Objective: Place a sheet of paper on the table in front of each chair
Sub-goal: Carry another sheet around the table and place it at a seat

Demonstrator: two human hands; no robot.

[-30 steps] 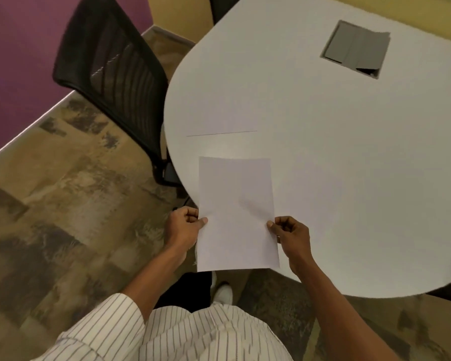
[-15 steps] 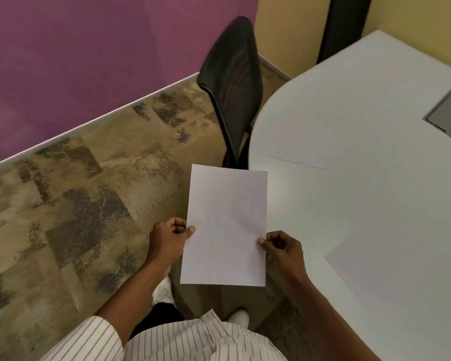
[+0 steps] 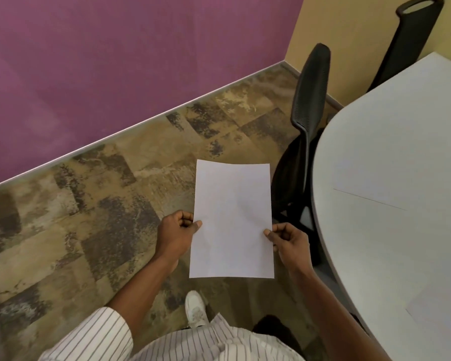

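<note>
- A person stood beside a pale table (image 3: 401,157), looking down at both hands, with patterned carpet (image 3: 89,230) underfoot and a purple wall (image 3: 115,61) beyond.
- The left hand (image 3: 176,235) pinched the left edge of a blank white sheet of paper (image 3: 232,220); the right hand (image 3: 288,239) pinched its right edge.
- The sheet was held flat in the air over the carpet, just off the table's left edge and not touching it.
- A black mesh chair (image 3: 310,105) stood tucked against the table's left edge, and a second chair (image 3: 406,40) sat at the far edge.
- Other sheets appeared to lie on the table already, one near its left edge (image 3: 370,230) and one at the near right corner (image 3: 443,316).
- Judged from this, the sheet was being carried to the next chair. To place it well, keep both edges level, lower it flat before that chair, then slide the fingers out sideways.
</note>
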